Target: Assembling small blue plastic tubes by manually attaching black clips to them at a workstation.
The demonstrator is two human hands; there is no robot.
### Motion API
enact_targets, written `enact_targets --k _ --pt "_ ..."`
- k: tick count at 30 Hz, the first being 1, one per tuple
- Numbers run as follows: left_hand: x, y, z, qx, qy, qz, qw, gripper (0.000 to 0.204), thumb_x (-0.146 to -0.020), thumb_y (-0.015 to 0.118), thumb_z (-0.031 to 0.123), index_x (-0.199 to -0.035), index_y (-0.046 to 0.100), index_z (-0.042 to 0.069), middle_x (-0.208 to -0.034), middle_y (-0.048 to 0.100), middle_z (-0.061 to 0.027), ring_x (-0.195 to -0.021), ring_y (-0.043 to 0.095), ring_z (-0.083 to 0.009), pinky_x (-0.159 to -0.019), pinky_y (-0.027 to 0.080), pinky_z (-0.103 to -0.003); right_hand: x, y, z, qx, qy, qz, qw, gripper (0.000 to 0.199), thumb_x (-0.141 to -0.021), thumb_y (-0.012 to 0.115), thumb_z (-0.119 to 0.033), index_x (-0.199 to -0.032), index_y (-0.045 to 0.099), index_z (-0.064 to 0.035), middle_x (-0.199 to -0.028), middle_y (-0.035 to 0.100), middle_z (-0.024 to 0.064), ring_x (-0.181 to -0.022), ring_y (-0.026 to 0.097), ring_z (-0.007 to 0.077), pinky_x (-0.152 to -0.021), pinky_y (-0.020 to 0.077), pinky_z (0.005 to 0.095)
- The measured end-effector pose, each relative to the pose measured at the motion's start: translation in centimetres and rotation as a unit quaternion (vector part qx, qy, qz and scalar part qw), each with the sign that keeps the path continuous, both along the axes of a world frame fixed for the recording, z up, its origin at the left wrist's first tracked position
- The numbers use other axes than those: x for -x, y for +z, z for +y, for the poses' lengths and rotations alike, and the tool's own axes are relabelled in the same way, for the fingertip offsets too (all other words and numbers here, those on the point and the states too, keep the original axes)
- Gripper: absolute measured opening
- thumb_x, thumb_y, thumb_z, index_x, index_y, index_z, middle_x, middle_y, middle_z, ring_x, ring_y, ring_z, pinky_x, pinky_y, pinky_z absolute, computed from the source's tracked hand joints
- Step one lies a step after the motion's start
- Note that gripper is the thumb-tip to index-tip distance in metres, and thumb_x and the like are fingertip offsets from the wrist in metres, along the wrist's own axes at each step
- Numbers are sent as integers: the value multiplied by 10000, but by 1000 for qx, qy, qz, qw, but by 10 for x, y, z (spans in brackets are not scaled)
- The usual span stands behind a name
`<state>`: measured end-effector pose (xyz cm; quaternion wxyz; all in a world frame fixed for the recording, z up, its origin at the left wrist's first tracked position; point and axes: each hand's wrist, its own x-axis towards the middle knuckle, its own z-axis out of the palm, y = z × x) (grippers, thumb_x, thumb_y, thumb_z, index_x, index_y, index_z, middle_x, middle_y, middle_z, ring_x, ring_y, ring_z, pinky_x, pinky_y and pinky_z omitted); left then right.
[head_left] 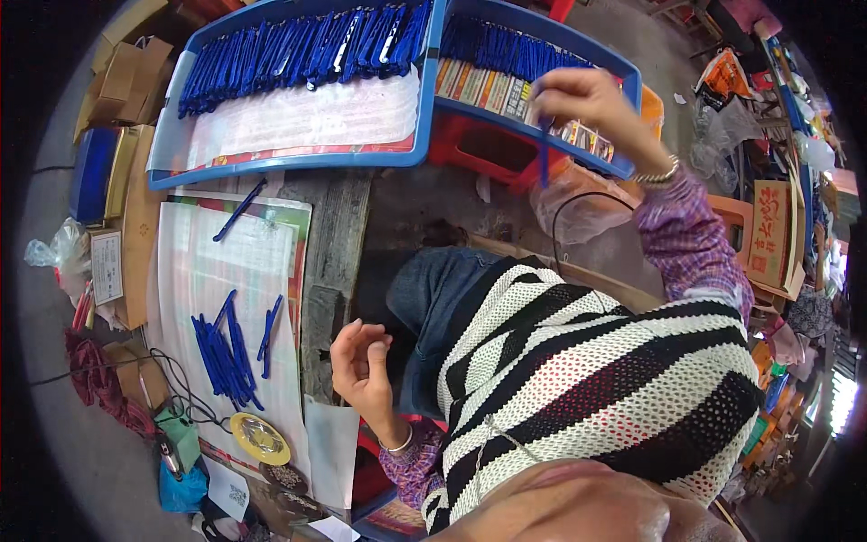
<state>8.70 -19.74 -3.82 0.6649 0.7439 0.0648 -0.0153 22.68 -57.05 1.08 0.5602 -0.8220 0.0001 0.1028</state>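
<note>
Out over the right-hand blue tray (632, 108), my right hand (582, 99) has its fingers pinched on a slim blue stick-like piece (545, 158), which hangs down from them. Beside the worktable's near edge, my left hand (363, 366) is held with loosely curled, parted fingers and nothing visible in them. A small pile of similar blue pieces (224, 357) lies on the white sheet (185, 262), with a few more apart from it. Many such pieces stand packed in a row in the left blue tray (423, 117). Their exact kind is unclear.
A round yellow dish (282, 452) and dark cables (185, 393) are at the sheet's lower end. Cardboard boxes (135, 81) line the left side. Red stools (442, 149) support the right tray, and a clear plastic bag (578, 212) hangs below it.
</note>
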Motion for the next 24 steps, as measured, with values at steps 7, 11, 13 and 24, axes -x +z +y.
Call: enact_targets --k 7,11,13,24 --pt "10 -12 7 23 14 40 999 258 -846 536 -39 -1102 546 -8 -900 616 -113 -763 592 -146 -704 502 -250 -20 -110 -216 314 -228 0 922 332 -809 636 -359 -937 674 -55 -777 663 30 -650 616 103 -615 490 235" --pt "9 -12 6 20 17 53 998 254 -833 540 -60 -1084 557 -23 -896 616 -119 -766 599 -145 -700 509 -247 -14 -159 -258 518 -244 66 817 386 -743 647 -424 -927 694 -88 -822 675 117 -710 660 242 -662 513 350" --pt "10 -13 6 4 18 56 998 252 -847 534 -38 -1097 552 -9 -891 616 -108 -753 591 -143 -700 504 -250 -15 -168 -246 561 -239 63 790 365 -742 635 -399 -929 688 -89 -856 670 147 -776 650 294 -699 509 407" --pt "6 -13 -1 -6 17 73 997 255 -861 533 -11 -1115 545 0 -893 618 -98 -742 585 -137 -692 496 -248 -21 -202 -248 706 -212 -46 674 181 -729 583 -191 -853 676 -97 -838 666 144 -759 646 299 -641 508 448"
